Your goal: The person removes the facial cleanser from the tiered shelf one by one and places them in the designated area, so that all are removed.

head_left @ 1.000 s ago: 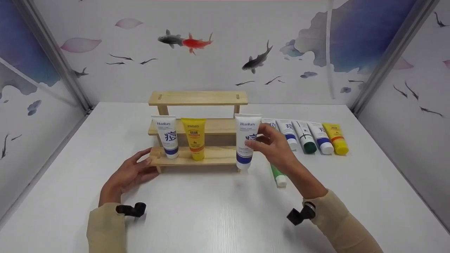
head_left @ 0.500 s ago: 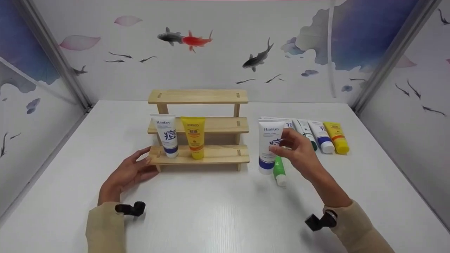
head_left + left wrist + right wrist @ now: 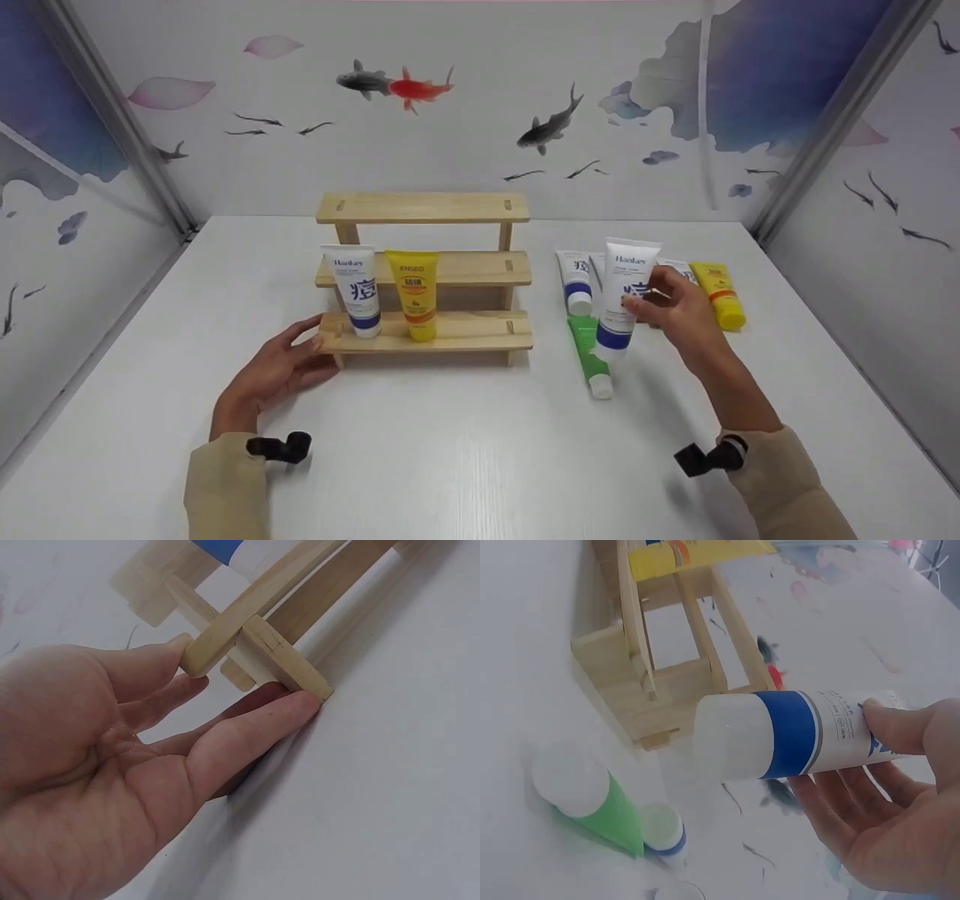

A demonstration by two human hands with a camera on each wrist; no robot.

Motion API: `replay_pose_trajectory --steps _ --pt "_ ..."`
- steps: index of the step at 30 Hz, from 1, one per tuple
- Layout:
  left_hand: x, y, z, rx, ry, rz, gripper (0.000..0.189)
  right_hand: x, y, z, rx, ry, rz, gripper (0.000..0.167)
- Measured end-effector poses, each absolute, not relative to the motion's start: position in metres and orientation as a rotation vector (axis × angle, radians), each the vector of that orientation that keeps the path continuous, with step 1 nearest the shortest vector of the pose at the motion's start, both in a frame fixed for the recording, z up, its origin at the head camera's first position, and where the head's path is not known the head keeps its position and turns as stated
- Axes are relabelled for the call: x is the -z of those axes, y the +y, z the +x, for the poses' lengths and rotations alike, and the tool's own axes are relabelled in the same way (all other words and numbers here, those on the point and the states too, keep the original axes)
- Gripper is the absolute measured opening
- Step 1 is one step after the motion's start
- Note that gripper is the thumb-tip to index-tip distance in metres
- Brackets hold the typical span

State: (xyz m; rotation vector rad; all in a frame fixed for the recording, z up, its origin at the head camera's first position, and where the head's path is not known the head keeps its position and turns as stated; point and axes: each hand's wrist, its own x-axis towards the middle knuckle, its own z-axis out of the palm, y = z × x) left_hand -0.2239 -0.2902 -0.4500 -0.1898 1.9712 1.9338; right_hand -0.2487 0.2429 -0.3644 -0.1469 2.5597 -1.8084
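Observation:
My right hand [image 3: 679, 311] holds a white Hankey tube [image 3: 624, 296] with a blue band, its white cap pointing down, above the table on the right. In the right wrist view, thumb and fingers are round the tube's body [image 3: 840, 724]. My left hand [image 3: 281, 371] grips the left end of the wooden three-step rack [image 3: 465, 334]. The left wrist view has the thumb at the shelf end [image 3: 206, 649] and a fingertip against the rack's leg [image 3: 289, 664]. On the lowest step stand a white-and-blue tube [image 3: 354, 289] and a yellow tube [image 3: 412, 292].
Below the held tube, a green tube [image 3: 587, 349] lies on the white table [image 3: 465, 442]. Behind it lies a row of tubes, with a white-and-blue one [image 3: 576, 281] at its left end and a yellow one [image 3: 718, 295] at its right. Others there are partly hidden. Printed panels [image 3: 465, 150] enclose the table.
My right hand has carried the white-and-blue tube rightward, from the rack's right end past the green tube to over the row. The left hand has stayed on the rack.

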Motion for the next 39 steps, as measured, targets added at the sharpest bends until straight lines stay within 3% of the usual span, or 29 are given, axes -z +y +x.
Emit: replay_pose_trajectory --steps 18,39 --pt "0.444 -0.289 -0.223 -1.936 1.963 -0.21 0.07 0.379 0.293 -0.277 1.464 2.49 -0.053 0.071" --pt "0.449 -0.289 -0.224 -1.923 1.987 -0.191 0.071 0.409 0.308 -0.29 1.406 2.183 0.057 0.092"
